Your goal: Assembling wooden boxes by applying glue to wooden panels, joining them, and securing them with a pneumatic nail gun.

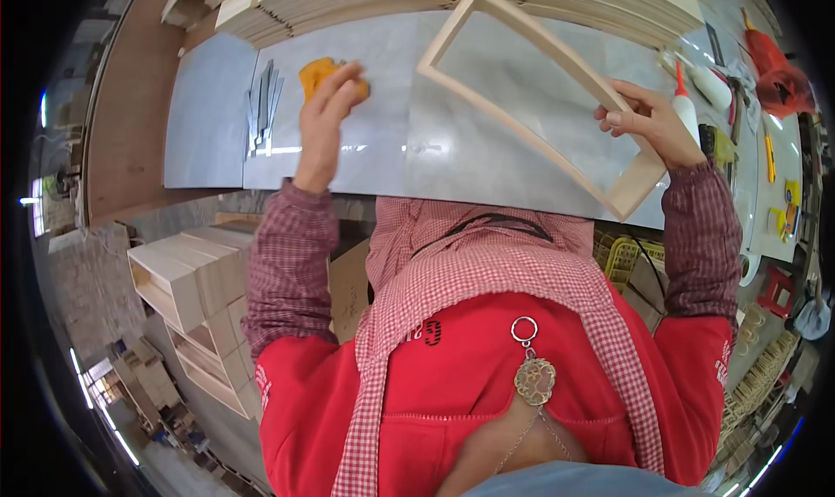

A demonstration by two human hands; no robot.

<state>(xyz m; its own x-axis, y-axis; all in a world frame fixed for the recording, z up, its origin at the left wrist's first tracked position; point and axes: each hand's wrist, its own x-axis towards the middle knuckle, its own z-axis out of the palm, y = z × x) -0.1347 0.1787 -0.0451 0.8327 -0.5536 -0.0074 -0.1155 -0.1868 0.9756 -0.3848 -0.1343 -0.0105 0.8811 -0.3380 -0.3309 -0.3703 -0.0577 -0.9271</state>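
My right hand (651,125) grips the right-hand long side of a pale wooden rectangular frame (539,125), thumb and fingers pinched on the wood. The frame is tilted and held up above the grey tabletop (374,149), with its near corner close to the front edge. My left hand (327,119) is over a crumpled orange cloth (318,73) on the left part of the table. Its fingers are stretched out, slightly smeared by motion, and hide part of the cloth. Whether they touch it I cannot tell.
Left of the cloth lie several thin metal strips (263,106). Stacked wooden pieces (374,6) line the table's back. At the right stand a white glue bottle with a red tip (684,106) and a yellow pen (770,158). Wooden boxes (196,280) are stacked below left.
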